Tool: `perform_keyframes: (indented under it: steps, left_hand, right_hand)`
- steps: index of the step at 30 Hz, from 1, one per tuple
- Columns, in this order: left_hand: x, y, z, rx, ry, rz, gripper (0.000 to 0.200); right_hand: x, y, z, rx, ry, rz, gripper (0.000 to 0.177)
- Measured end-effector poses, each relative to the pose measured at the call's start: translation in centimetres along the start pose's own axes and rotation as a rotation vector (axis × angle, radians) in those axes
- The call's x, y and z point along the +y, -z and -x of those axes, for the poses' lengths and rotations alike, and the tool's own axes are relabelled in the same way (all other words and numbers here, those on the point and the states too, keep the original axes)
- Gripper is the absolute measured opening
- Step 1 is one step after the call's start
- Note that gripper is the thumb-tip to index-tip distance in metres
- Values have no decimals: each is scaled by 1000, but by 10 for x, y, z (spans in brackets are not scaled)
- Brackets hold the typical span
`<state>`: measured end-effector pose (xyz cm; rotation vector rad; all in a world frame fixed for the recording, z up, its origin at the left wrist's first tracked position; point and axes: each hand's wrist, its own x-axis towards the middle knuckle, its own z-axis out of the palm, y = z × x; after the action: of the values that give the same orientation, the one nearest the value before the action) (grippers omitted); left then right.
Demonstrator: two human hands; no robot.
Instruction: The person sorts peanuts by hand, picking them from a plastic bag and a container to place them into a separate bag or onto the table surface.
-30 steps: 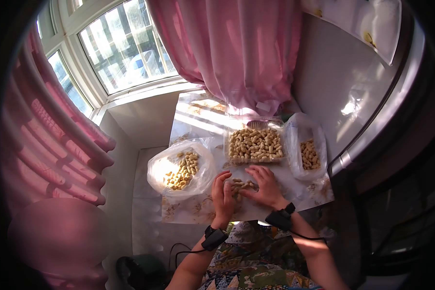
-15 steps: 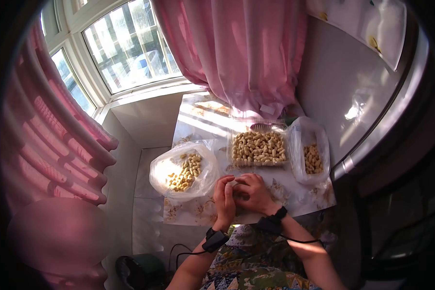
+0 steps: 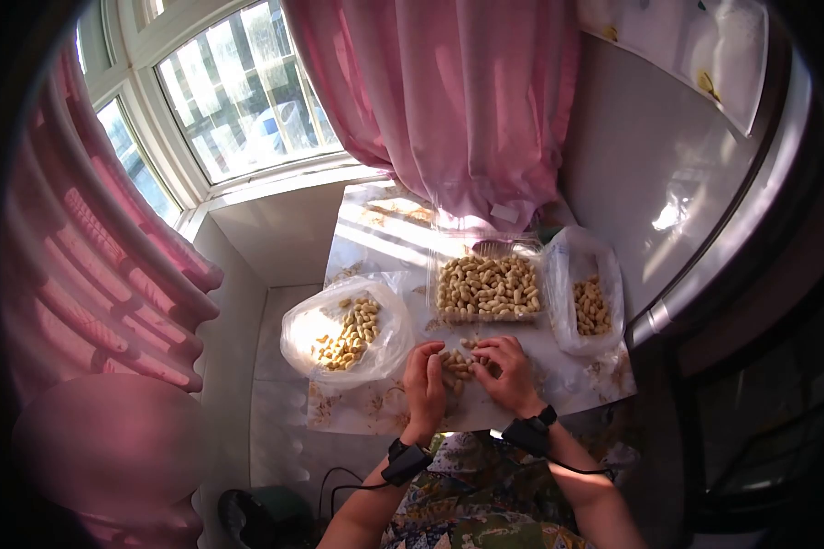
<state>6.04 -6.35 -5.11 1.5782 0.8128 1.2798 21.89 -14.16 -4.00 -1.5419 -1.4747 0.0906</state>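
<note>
A small pile of unshelled peanuts [image 3: 455, 371] lies on the table between my two hands. My left hand [image 3: 425, 382] rests on its edge along the pile's left side, fingers curved and apart from the thumb, gripping nothing visible. From the right, my right hand [image 3: 508, 373] reaches in with thumb and fingers bent together at a peanut by the fingertips. Beyond the hands, a clear plastic box [image 3: 490, 317] holds many peanuts. To the left sits an open white plastic bag [image 3: 389, 352] with peanuts inside. On the right, a bag-lined container [image 3: 581, 343] contains a smaller heap of peanuts.
The table [image 3: 357, 407] has a flower-patterned cover and its front edge is close to my body. Pink curtains [image 3: 439, 101] hang behind it, beside a window [image 3: 247, 101]. Black bands with cables [image 3: 407, 460] are on both wrists.
My hands were close together over the table; now they have moved apart, the right one to the right. A pile of peanuts now shows between them.
</note>
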Motion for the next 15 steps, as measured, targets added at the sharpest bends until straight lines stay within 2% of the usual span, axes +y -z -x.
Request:
perform_keyframes:
  steps: [8,12,15]
  left_hand:
    - [0,0,3,-11,51,25,22]
    - [4,1,3,-26,113,68,24]
    - [0,0,3,-12,68,85,25]
  right_hand:
    - [-6,2,1,20,-98,-19,20]
    - [-8,6,-2,-32,14,41,25]
    - [-8,7,-1,-64,88,66,32]
